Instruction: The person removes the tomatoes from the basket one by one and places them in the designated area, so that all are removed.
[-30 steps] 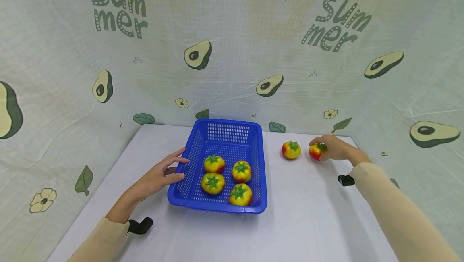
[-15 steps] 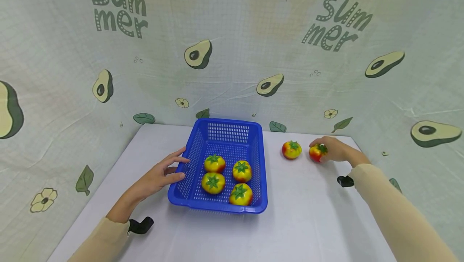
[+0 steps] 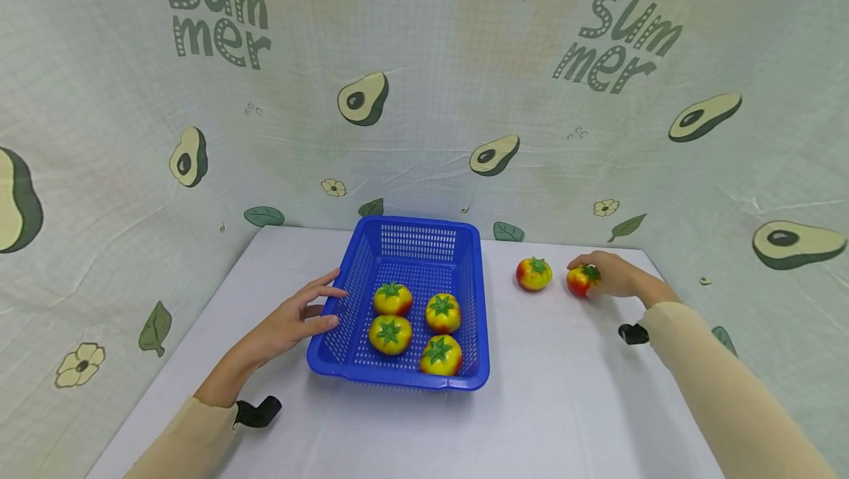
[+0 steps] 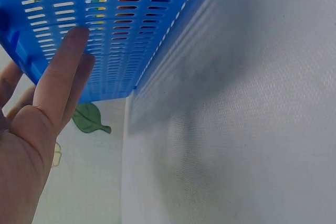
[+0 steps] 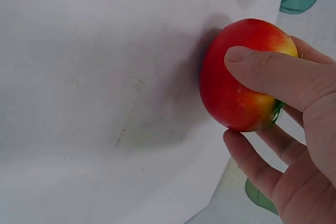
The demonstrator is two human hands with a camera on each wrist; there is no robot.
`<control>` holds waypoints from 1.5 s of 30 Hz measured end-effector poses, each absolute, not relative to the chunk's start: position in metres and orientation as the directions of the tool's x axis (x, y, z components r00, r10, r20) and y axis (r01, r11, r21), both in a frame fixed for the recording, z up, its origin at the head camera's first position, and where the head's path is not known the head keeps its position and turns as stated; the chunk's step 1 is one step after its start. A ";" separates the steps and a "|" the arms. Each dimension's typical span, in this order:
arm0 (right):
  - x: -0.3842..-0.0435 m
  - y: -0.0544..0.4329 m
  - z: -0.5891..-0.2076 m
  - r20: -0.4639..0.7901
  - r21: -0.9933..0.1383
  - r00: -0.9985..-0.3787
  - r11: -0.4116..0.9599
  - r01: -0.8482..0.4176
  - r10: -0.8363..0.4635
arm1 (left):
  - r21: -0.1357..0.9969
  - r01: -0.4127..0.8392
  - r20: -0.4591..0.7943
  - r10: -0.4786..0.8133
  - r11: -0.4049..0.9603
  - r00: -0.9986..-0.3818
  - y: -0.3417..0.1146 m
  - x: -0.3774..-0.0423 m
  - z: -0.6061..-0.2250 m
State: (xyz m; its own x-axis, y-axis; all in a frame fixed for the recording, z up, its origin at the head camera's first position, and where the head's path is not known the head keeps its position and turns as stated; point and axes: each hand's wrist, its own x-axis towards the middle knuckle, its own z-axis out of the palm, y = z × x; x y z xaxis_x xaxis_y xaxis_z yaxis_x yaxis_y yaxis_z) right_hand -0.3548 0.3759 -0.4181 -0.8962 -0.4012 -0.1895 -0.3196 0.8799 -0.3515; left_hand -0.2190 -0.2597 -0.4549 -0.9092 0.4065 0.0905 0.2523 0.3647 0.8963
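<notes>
At the back right of the table, my right hand [image 3: 613, 273] holds a red-and-yellow tomato [image 3: 581, 281] with a green leafy top. The right wrist view shows the thumb laid across the tomato's red side [image 5: 220, 87] and the fingers on its far side and below. A second tomato [image 3: 533, 274] rests on the table just to the left. My left hand [image 3: 292, 323] is at the left side of a blue plastic basket [image 3: 483, 317], its fingers extended and loosely spread against the slotted wall [image 4: 113, 51]. Several similar tomatoes, such as one near the front [image 3: 441, 356], lie inside the basket.
A white cloth covers the table [image 3: 550, 405]. Behind and at both sides hangs a pale curtain [image 3: 424, 59] printed with avocados, leaves and lettering. Each wrist carries a small black camera, one at the left sleeve [image 3: 259, 413] and one at the right [image 3: 633, 334].
The right hand and its tomato have shifted very slightly to the right. My left hand, the basket and the other tomatoes stay where they were.
</notes>
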 end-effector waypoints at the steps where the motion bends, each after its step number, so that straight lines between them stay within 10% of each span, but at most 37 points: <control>1: -0.355 0.376 -0.418 -0.190 -0.351 -0.897 0.881 -0.318 -0.399 | 0.896 0.252 0.091 0.406 0.365 -0.909 -0.260 -0.219 -0.455; 45: -0.347 0.352 -0.383 -0.200 -0.330 -0.877 0.873 -0.359 -0.436 | 0.899 0.235 0.076 0.396 0.371 -0.915 -0.259 -0.217 -0.452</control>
State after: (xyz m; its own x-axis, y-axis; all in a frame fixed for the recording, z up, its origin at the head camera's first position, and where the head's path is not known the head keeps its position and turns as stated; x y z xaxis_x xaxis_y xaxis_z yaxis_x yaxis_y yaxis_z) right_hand -0.3467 0.3524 -0.3831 -0.8772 -0.4363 -0.2001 -0.3589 0.8730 -0.3302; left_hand -0.2169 -0.2590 -0.4519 -0.9152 0.3958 0.0756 0.2346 0.3709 0.8986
